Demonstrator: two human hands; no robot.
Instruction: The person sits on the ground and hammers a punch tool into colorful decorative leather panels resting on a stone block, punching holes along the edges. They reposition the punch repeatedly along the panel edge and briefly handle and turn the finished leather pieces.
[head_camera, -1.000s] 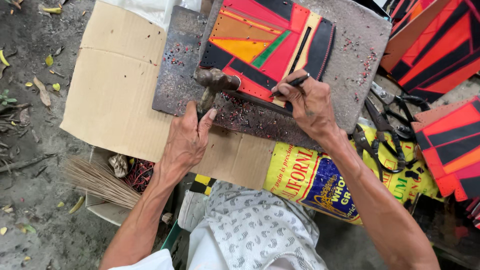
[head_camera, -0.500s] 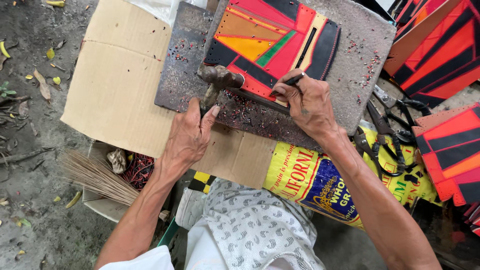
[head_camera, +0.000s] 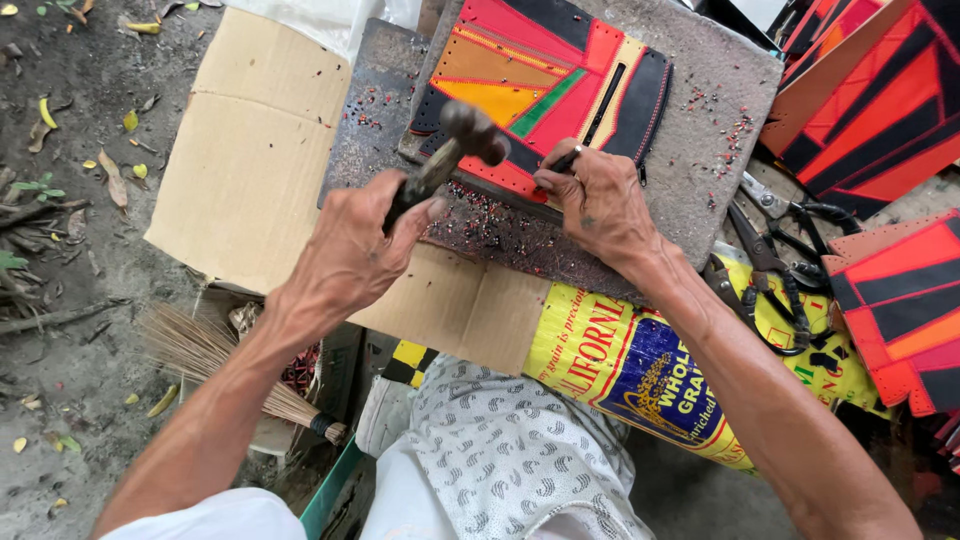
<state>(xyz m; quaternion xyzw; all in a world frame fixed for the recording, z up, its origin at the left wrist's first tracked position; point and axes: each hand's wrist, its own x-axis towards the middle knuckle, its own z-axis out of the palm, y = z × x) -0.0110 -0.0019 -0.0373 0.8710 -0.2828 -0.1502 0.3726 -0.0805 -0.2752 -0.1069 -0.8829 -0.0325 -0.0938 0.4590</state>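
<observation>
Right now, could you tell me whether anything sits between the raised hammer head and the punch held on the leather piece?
Nothing visible does. The hammer in the left hand is lifted left of the punch, which the right hand pinches on the patchwork leather piece; only open air lies between them.

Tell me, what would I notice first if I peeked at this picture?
Probably the bright patchwork leather piece in red, orange, yellow and black, lying on a gray slab at top center. Just below it, the left hand grips a hammer, and the right hand holds a thin dark punch at the piece's lower edge.
</observation>
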